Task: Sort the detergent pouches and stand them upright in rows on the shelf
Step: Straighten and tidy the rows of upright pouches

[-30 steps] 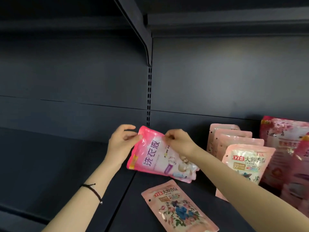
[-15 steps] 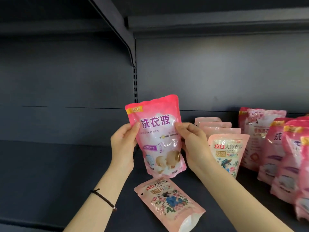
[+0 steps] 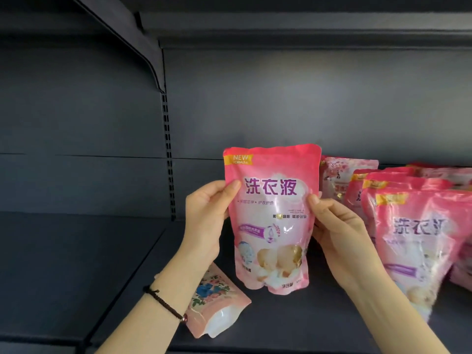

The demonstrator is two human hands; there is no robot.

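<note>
I hold a bright pink detergent pouch (image 3: 272,215) upright and facing me, above the dark shelf board (image 3: 293,325). My left hand (image 3: 207,221) grips its left edge, thumb on the front. My right hand (image 3: 339,233) grips its right edge in the same way. A row of matching pink pouches (image 3: 413,241) stands upright to the right. A pale floral pouch (image 3: 214,300) lies flat on the shelf under my left forearm, partly hidden by it.
Further pink pouches (image 3: 342,177) stand against the back panel behind the held one. A slotted upright post (image 3: 167,154) divides this bay from the dark left bay (image 3: 71,264). A bracket and upper shelf (image 3: 281,24) hang overhead.
The pouch went from tilted on its side to upright in both hands, and it now sits further right, close to the row of matching pouches. The view has shifted right.
</note>
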